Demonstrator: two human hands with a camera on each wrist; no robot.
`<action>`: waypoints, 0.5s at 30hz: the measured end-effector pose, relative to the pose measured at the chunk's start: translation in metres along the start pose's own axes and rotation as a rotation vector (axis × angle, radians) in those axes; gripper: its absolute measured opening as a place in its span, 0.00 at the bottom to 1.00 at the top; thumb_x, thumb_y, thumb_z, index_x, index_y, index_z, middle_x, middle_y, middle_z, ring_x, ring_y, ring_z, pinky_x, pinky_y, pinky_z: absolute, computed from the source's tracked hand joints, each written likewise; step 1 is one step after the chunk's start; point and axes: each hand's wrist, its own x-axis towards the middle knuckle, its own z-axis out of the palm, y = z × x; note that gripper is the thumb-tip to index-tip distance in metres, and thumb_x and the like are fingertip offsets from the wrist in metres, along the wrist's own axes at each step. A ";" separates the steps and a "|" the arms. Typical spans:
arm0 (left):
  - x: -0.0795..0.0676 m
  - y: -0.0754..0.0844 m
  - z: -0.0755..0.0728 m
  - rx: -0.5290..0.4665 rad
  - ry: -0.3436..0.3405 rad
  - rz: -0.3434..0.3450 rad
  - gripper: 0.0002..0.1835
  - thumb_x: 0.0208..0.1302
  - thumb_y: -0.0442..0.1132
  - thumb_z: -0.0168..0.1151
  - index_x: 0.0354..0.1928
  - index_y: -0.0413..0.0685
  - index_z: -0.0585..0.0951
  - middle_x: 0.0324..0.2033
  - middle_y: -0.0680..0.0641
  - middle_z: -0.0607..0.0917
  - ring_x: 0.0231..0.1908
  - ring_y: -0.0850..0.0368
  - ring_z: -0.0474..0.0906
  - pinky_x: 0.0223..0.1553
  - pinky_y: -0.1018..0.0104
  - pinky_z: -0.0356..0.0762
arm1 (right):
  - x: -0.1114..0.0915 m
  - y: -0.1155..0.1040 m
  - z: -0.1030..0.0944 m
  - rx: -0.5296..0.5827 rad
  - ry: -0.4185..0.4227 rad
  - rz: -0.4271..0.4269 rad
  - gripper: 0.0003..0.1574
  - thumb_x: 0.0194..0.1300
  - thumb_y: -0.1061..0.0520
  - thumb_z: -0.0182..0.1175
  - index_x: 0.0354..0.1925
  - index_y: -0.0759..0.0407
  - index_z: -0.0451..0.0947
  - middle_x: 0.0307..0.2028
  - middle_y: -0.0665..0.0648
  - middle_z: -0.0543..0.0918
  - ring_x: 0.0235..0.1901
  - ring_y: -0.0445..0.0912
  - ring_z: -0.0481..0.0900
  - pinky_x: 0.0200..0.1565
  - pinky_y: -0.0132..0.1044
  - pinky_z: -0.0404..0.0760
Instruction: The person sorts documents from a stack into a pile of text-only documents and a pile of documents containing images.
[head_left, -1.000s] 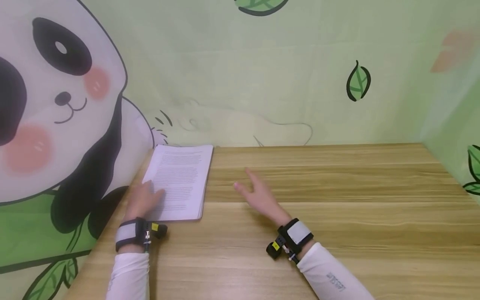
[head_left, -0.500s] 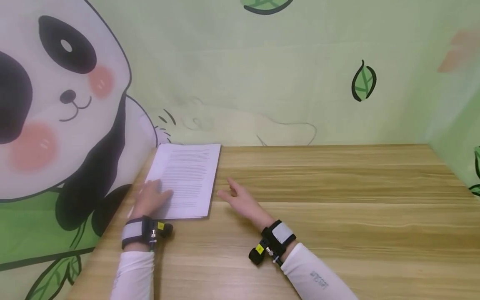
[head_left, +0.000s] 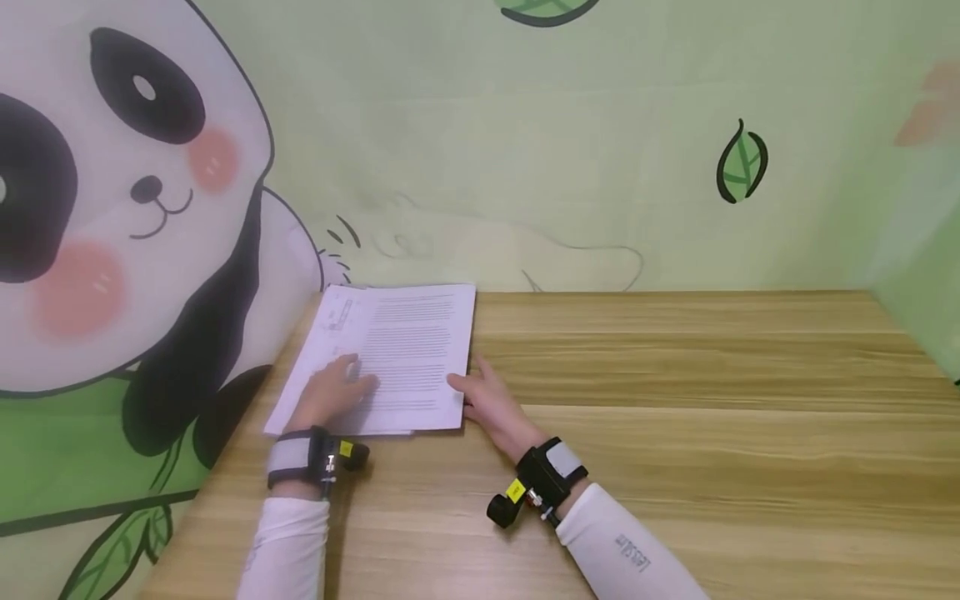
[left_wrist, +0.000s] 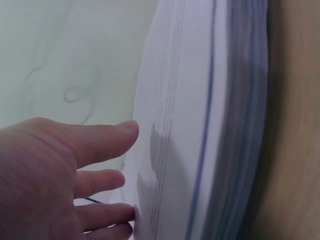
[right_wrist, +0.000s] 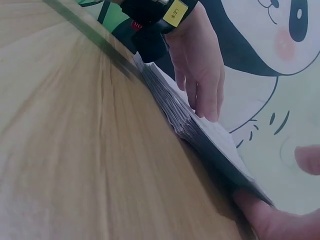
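Note:
A stack of printed paper sheets (head_left: 408,333) lies on the table's left side, its upper sheets offset to the right. Along the left, an uncovered sheet (head_left: 337,321) shows a small printed figure. My left hand (head_left: 330,396) rests over the papers with fingers extended; the left wrist view has its thumb and fingers at the printed face. At the right edge is my right hand (head_left: 498,408), thumb above the paper and other fingers beside or under the edge. A gap shows between that thumb (right_wrist: 309,160) and the sheets in the right wrist view.
The wooden table (head_left: 675,400) extends far to the right. Behind it hangs a pale green backdrop (head_left: 600,167) with printed leaves and a large panda (head_left: 150,250) at the left. Each wrist wears a strapped camera, the left one (head_left: 354,454) close to the stack's near edge.
The upper sheets have slid right with my left hand, uncovering the sheet with the figure at the left. My right hand has come left to the papers' right edge.

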 end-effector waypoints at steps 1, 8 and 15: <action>0.000 0.003 0.001 -0.003 -0.006 0.001 0.38 0.65 0.53 0.50 0.69 0.37 0.55 0.68 0.30 0.60 0.67 0.31 0.54 0.66 0.37 0.53 | 0.001 0.000 -0.002 0.003 0.017 0.007 0.51 0.66 0.57 0.53 0.73 0.57 0.31 0.59 0.67 0.72 0.54 0.53 0.76 0.58 0.49 0.76; -0.003 0.016 0.000 -0.026 -0.035 0.003 0.37 0.65 0.55 0.50 0.69 0.42 0.57 0.66 0.32 0.65 0.65 0.33 0.60 0.64 0.38 0.59 | 0.003 0.001 -0.009 -0.001 0.052 -0.022 0.32 0.65 0.60 0.51 0.66 0.59 0.57 0.56 0.64 0.77 0.47 0.50 0.79 0.41 0.36 0.81; -0.003 0.019 -0.001 -0.077 -0.060 0.002 0.37 0.64 0.58 0.50 0.70 0.48 0.58 0.65 0.32 0.67 0.64 0.34 0.62 0.63 0.37 0.60 | 0.003 0.001 -0.016 -0.080 0.160 -0.021 0.30 0.62 0.66 0.48 0.64 0.62 0.61 0.54 0.66 0.77 0.43 0.48 0.77 0.38 0.32 0.75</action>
